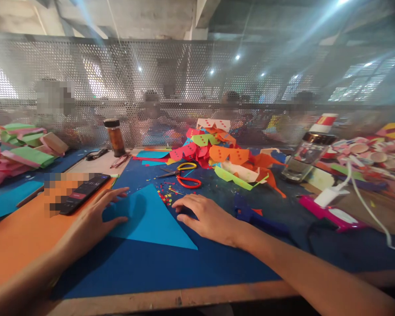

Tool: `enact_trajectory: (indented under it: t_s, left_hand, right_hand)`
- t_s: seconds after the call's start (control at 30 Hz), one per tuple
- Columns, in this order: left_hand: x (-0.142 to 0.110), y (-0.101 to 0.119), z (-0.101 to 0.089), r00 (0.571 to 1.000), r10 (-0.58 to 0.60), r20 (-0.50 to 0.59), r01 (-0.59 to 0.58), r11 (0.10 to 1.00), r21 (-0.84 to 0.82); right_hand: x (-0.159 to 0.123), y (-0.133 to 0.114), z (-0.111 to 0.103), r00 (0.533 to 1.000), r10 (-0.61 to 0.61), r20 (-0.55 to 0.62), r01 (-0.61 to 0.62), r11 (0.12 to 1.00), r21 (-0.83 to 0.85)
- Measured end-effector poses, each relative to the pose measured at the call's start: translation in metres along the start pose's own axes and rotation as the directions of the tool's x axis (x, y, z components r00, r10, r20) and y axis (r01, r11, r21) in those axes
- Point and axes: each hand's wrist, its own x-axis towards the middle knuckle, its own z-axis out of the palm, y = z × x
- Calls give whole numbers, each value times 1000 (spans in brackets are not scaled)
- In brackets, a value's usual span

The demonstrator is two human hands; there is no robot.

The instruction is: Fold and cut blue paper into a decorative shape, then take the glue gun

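A light-blue sheet of paper (151, 219), roughly triangular in outline, lies flat on the dark blue table mat (171, 272). Over its left edge is my left hand (100, 215), fingers spread, with nothing in it. My right hand (204, 215) is just beyond the sheet's right side, fingers loosely curved and apart, holding nothing. Past the sheet lie scissors (181, 174) with one yellow and one red handle loop. Tiny red and yellow paper scraps (166, 193) are scattered between the sheet and the scissors.
Cut paper masks (228, 155) pile up at the back. A phone (85, 193) rests on orange paper (26, 237) at left. At right are a blue glue gun (256, 217), a glass bottle (303, 158) and a pink power strip (329, 215) with a white cable. A perforated screen (177, 70) stands behind.
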Motion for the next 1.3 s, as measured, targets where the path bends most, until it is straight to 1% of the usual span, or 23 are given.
enact_trajectory:
  t_s: [0.1,0.23,0.37,0.43,0.5,0.63,0.7,0.77,0.93,1.03,1.1,1.17,1.3]
  left_hand:
    - [3,2,-3,998,-53,-27,50,994,-100]
    - [4,7,-8,982,-182,-51,171,971,-168]
    - [4,15,-11,965,-253,-64,238,954,-185]
    - [5,17,-12,956,-282,-79,262,944,-201]
    - [5,16,-12,951,-291,-104,266,941,-209]
    - [3,10,-12,939,-305,-160,266,937,-226]
    - [2,8,-12,933,-320,-164,271,926,-263]
    - [2,7,-11,937,-310,-158,256,922,-291]
    - [4,16,-14,939,-299,-171,238,922,-306]
    - [5,21,-17,944,-303,-129,235,895,-380]
    - [5,23,-18,947,-296,-128,216,876,-430]
    - [4,23,-19,939,-306,-156,213,876,-434]
    - [4,23,-22,907,-355,-227,259,894,-364]
  right_hand:
    - [0,-1,-2,1000,26,9,-26,998,49]
    - [0,-3,-5,996,81,35,-86,979,182]
    - [0,-6,-10,982,161,103,-188,915,358]
    - [0,-7,-11,977,174,121,-209,883,420]
    - [-1,-8,-12,979,167,121,-204,862,464]
    - [-1,-7,-11,986,147,84,-170,850,499]
    - [-1,-4,-11,986,148,73,-164,844,511]
    - [0,-1,-10,985,152,76,-169,830,531]
    - [1,2,-10,984,164,70,-175,814,553]
    - [2,1,-11,984,168,65,-176,819,546]
    - [2,-1,-12,985,160,64,-168,821,546]
    - [1,-2,-13,988,143,64,-155,820,551]
    - [0,-4,-16,991,108,84,-136,850,510]
